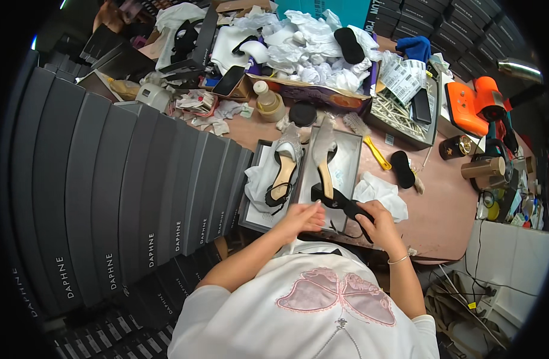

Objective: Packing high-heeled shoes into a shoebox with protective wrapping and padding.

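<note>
On the worktop (441, 209), near edge, the right hand (382, 226) has a black strap (351, 208) pinched at the heel of the sandal (324, 173) over the grey box (355, 173); left hand (304, 220) looks loose and empty. One hard yank could kink it, imo.

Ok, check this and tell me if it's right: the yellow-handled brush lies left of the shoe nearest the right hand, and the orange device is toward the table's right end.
Not quite: in the head view, the yellow-handled brush lies right of the shoe nearest the right hand, and the orange device is toward the table's right end.
</note>
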Tool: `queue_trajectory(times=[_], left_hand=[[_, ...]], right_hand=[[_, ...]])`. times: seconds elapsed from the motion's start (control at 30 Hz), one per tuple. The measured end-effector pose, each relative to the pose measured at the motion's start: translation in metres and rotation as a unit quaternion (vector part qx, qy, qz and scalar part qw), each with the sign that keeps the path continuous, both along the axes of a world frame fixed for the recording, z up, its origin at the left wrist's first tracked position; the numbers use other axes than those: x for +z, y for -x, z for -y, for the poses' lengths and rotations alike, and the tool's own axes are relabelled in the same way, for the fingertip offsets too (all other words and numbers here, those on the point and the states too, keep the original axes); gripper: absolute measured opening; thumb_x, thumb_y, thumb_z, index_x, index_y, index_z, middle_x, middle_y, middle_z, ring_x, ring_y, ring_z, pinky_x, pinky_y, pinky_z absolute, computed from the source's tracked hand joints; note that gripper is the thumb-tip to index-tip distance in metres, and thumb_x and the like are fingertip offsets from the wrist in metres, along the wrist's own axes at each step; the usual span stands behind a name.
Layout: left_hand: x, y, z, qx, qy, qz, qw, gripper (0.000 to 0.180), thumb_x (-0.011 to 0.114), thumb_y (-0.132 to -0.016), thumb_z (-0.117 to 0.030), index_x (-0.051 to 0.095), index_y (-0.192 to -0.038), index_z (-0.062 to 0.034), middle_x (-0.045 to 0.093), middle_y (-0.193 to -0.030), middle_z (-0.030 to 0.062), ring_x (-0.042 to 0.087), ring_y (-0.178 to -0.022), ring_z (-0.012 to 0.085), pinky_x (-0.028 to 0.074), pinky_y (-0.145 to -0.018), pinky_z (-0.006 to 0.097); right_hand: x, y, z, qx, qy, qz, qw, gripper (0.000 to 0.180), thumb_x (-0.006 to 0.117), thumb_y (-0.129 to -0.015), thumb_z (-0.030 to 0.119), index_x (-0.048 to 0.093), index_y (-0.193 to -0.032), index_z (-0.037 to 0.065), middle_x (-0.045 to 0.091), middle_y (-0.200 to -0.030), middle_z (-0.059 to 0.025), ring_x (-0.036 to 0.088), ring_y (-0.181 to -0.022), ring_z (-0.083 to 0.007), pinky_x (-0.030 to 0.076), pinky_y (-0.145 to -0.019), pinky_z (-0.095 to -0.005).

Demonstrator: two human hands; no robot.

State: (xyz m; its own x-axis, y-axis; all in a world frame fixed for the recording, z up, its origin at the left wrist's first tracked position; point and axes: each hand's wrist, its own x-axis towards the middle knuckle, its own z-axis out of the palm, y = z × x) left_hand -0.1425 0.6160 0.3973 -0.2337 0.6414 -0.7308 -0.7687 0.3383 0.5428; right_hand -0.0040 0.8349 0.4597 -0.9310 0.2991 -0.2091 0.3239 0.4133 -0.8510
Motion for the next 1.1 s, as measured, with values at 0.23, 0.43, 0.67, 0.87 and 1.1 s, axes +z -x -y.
queue_trajectory(times=[0.23,0.43,0.67,0.87,1.1], left_hand=[[-0.123,0.123,0.054,-0.091,0.169,-0.491,0.849,0.029,0.066,-0.086,-0.018,0.061,-0.105,0.0038,0.065,-0.085,0.008,0.063,-0.076,0.0165,0.052,-0.065,0.031],[-0.035,0.103,0.024,0.011,0.033,-0.383,0.923,0.029,0.068,-0.086,-0.016,0.058,-0.103,0.0046,0.065,-0.088,0.0088,0.06,-0.075,0.0123,0.049,-0.067,0.028],[0.065,0.05,0.005,-0.014,-0.102,-0.497,0.862,0.032,0.065,-0.089,-0.019,0.06,-0.112,0.0035,0.065,-0.096,0.0101,0.06,-0.092,0.0161,0.046,-0.083,0.028],[0.051,0.019,0.025,0.188,-0.122,-0.127,0.966,0.039,0.055,-0.097,-0.031,0.051,-0.127,-0.0059,0.056,-0.118,0.0056,0.054,-0.107,0.0116,0.046,-0.09,0.027],[0.058,0.011,0.018,0.078,-0.246,0.264,0.929,0.041,0.049,-0.095,-0.038,0.051,-0.129,-0.0139,0.058,-0.124,0.0055,0.058,-0.112,0.0222,0.051,-0.093,0.044]], right_hand=[[-0.011,0.022,0.031,0.042,0.055,-0.027,0.997,0.033,0.067,-0.084,0.016,0.063,-0.111,-0.002,0.063,-0.096,-0.0175,0.061,-0.088,-0.03,0.047,-0.08,-0.0337],[-0.015,0.029,0.039,-0.062,0.1,-0.025,0.993,0.036,0.066,-0.085,0.016,0.061,-0.114,-0.004,0.061,-0.102,-0.0161,0.059,-0.097,-0.0261,0.044,-0.087,-0.0329],[-0.004,0.093,0.072,-0.098,0.313,-0.131,0.936,0.029,0.068,-0.087,0.022,0.064,-0.101,-0.002,0.064,-0.091,-0.0001,0.054,-0.083,-0.0079,0.047,-0.072,-0.0253],[0.017,0.091,0.057,0.005,0.23,-0.159,0.96,0.028,0.071,-0.077,0.006,0.064,-0.104,0.0,0.064,-0.101,-0.0039,0.059,-0.091,-0.0126,0.047,-0.081,-0.0278],[0.041,0.101,0.051,0.191,0.071,-0.216,0.955,0.033,0.071,-0.075,0.008,0.065,-0.107,0.002,0.059,-0.105,-0.0106,0.058,-0.1,-0.0255,0.045,-0.089,-0.033]])
